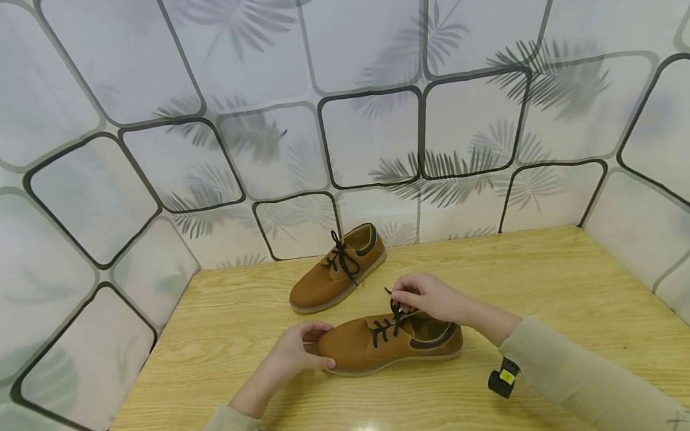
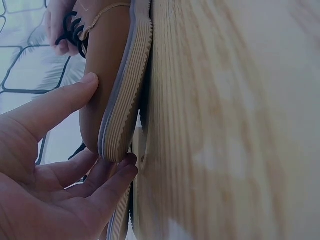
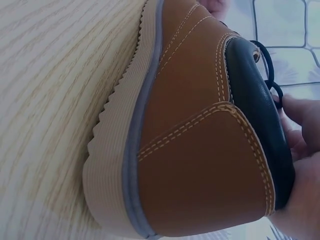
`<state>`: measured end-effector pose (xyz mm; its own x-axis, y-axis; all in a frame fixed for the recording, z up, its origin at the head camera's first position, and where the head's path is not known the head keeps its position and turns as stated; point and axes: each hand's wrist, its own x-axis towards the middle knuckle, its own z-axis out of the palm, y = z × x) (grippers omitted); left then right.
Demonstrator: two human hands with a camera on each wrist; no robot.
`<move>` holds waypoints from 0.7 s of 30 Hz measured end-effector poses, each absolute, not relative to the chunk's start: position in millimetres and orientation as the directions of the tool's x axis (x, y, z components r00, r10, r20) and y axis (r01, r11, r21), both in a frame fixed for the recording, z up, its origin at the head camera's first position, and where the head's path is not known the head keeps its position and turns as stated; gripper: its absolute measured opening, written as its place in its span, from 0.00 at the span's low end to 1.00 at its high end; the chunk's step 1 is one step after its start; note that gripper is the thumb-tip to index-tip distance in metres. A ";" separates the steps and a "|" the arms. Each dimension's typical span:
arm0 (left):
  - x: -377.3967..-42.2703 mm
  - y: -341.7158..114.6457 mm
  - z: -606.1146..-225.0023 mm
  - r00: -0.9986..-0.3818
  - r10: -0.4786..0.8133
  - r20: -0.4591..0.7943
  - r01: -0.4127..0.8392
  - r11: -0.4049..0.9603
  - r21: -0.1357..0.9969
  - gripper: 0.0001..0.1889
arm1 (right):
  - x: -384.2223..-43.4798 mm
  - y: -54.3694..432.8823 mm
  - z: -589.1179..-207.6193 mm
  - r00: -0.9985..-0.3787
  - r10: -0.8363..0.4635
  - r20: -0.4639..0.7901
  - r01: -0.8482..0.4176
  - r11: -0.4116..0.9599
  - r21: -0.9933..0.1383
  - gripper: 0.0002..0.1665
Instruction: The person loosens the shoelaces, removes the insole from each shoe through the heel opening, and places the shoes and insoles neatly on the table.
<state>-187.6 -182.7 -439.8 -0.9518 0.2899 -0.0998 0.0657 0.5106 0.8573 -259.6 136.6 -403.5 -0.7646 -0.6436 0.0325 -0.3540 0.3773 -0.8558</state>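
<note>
A brown lace-up shoe (image 1: 352,352) rests on the table, toe pointing left. My left hand (image 1: 298,353) grips its toe, with the thumb on the near side and the fingers round the front and far side; the left wrist view shows that thumb (image 2: 75,97) against the leather. Over the tongue my right hand (image 1: 425,296) pinches the black shoelace (image 1: 395,306) near the ankle opening. In the right wrist view the shoe's heel (image 3: 200,185) fills the middle, and the fingers are partly hidden behind the dark collar (image 3: 260,120).
Behind the near shoe stands a second brown shoe (image 1: 319,285), its black lace tied in a bow. The wooden table (image 1: 223,352) meets patterned walls (image 1: 370,136) at the back and sides. A small black device (image 1: 502,380) is worn at the right wrist.
</note>
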 end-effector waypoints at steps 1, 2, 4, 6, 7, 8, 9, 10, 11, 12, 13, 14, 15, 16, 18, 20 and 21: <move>-187.6 -182.7 -439.7 -0.952 0.289 -0.100 0.065 0.509 0.858 0.32 | -259.5 136.4 -402.8 -0.770 -0.637 0.029 -0.345 0.378 -0.859 0.13; -187.6 -182.7 -439.5 -0.952 0.290 -0.100 0.064 0.508 0.859 0.32 | -259.3 136.3 -401.9 -0.773 -0.634 0.024 -0.336 0.377 -0.863 0.13; -187.5 -182.8 -439.1 -0.952 0.289 -0.101 0.063 0.508 0.859 0.32 | -258.9 136.0 -400.8 -0.775 -0.632 0.019 -0.327 0.375 -0.867 0.13; -187.4 -182.8 -438.9 -0.952 0.289 -0.100 0.065 0.510 0.858 0.32 | -258.2 136.6 -399.5 -0.767 -0.642 0.021 -0.332 0.368 -0.869 0.13; -187.4 -182.8 -438.8 -0.952 0.289 -0.100 0.066 0.513 0.856 0.32 | -257.9 136.9 -399.4 -0.759 -0.651 0.024 -0.345 0.370 -0.862 0.13; -187.4 -182.8 -438.8 -0.952 0.290 -0.099 0.067 0.514 0.855 0.32 | -257.6 137.3 -399.3 -0.751 -0.660 0.031 -0.365 0.376 -0.852 0.13; -187.4 -182.8 -438.8 -0.952 0.291 -0.097 0.070 0.516 0.854 0.32 | -257.5 137.7 -399.4 -0.740 -0.671 0.039 -0.389 0.380 -0.839 0.13; -187.4 -182.8 -439.0 -0.952 0.292 -0.095 0.074 0.518 0.852 0.32 | -257.1 138.0 -399.5 -0.728 -0.683 0.051 -0.416 0.382 -0.825 0.13; -187.4 -182.9 -439.2 -0.951 0.294 -0.094 0.076 0.519 0.851 0.32 | -256.9 138.3 -399.4 -0.717 -0.694 0.058 -0.440 0.387 -0.810 0.13; -187.4 -183.0 -439.4 -0.951 0.295 -0.093 0.077 0.519 0.851 0.32 | -256.6 138.3 -399.7 -0.705 -0.707 0.064 -0.465 0.392 -0.794 0.13; -187.4 -183.0 -439.7 -0.951 0.297 -0.091 0.081 0.520 0.850 0.32 | -256.7 138.5 -400.2 -0.691 -0.719 0.076 -0.494 0.394 -0.775 0.12; -187.3 -183.1 -439.9 -0.950 0.298 -0.089 0.083 0.518 0.851 0.32 | -256.8 138.6 -400.6 -0.680 -0.729 0.083 -0.513 0.391 -0.764 0.12; -187.3 -183.3 -440.1 -0.950 0.300 -0.087 0.084 0.516 0.853 0.32 | -256.9 138.5 -401.0 -0.669 -0.738 0.087 -0.526 0.387 -0.757 0.12; -187.2 -183.3 -440.2 -0.950 0.300 -0.087 0.084 0.514 0.854 0.32 | -257.0 138.6 -401.5 -0.660 -0.746 0.091 -0.537 0.383 -0.752 0.13; -187.2 -183.4 -440.3 -0.949 0.301 -0.087 0.082 0.508 0.858 0.32 | -257.3 138.7 -402.3 -0.646 -0.757 0.096 -0.551 0.375 -0.746 0.13; -187.1 -183.4 -440.4 -0.949 0.302 -0.090 0.079 0.504 0.860 0.32 | -257.5 138.7 -402.7 -0.641 -0.761 0.102 -0.558 0.371 -0.742 0.13; -187.1 -183.4 -440.6 -0.949 0.302 -0.092 0.077 0.505 0.860 0.32 | -257.6 138.7 -402.8 -0.639 -0.762 0.105 -0.561 0.369 -0.741 0.12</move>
